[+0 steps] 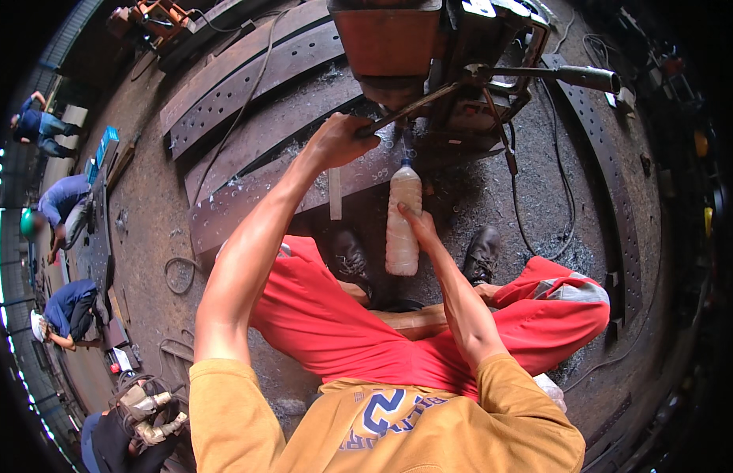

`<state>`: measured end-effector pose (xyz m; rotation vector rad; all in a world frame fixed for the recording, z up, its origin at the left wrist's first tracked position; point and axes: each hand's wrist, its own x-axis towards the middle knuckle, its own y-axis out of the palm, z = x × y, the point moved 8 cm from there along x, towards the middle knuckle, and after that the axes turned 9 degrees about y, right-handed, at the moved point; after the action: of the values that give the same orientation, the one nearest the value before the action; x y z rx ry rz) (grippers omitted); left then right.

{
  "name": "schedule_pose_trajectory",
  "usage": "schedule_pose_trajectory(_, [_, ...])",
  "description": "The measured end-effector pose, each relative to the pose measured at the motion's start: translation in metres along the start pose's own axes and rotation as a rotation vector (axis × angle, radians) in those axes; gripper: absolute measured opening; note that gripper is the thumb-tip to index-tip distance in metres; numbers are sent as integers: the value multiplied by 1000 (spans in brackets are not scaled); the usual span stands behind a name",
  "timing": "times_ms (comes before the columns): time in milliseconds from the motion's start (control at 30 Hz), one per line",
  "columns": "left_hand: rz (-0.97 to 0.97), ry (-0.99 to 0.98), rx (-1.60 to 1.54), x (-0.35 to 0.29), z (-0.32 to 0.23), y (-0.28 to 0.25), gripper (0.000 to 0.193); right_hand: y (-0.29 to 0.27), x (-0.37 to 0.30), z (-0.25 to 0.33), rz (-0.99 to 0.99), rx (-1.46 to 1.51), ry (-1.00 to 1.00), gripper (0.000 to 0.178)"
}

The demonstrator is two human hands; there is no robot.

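Note:
My left hand (pixel 343 142) is wrapped round the end of a feed lever (pixel 423 104) on a drilling machine (pixel 387 43). In my right hand (pixel 418 225) is a clear plastic bottle (pixel 402 193) filled with a milky liquid. Its blue cap and nozzle point away from me, close to the drill's lower end. The drill tip itself is hard to make out behind the lever. Under the machine lies a dark steel plate (pixel 303 189) strewn with metal shavings. A narrow, pale metal strip (pixel 335 194) rests on the plate's near part.
Long steel plates with rows of holes (pixel 256 87) lie at the far left, another perforated plate (pixel 599 150) at the right. Cables (pixel 567 213) loop over the floor beside the machine. Several people (pixel 67 197) are at the left. My boots (pixel 482 251) flank the bottle.

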<state>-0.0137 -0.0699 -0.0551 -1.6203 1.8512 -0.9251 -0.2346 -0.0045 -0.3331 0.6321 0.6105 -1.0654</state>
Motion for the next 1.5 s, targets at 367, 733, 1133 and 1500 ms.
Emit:
schedule_pose_trajectory(367, [-12,32,3,-1,8,4,28,0,4,-6,15,-12,16,53])
schedule_pose_trajectory(733, [51,-65,-23,1,9,7,31,-2,6,-6,-1,-32,7,54])
schedule_pose_trajectory(1133, [43,-16,-23,2,6,7,31,-5,11,-8,-14,-71,-12,56])
schedule_pose_trajectory(1500, [-3,15,-41,0,10,9,27,4,-6,3,20,-10,21,55])
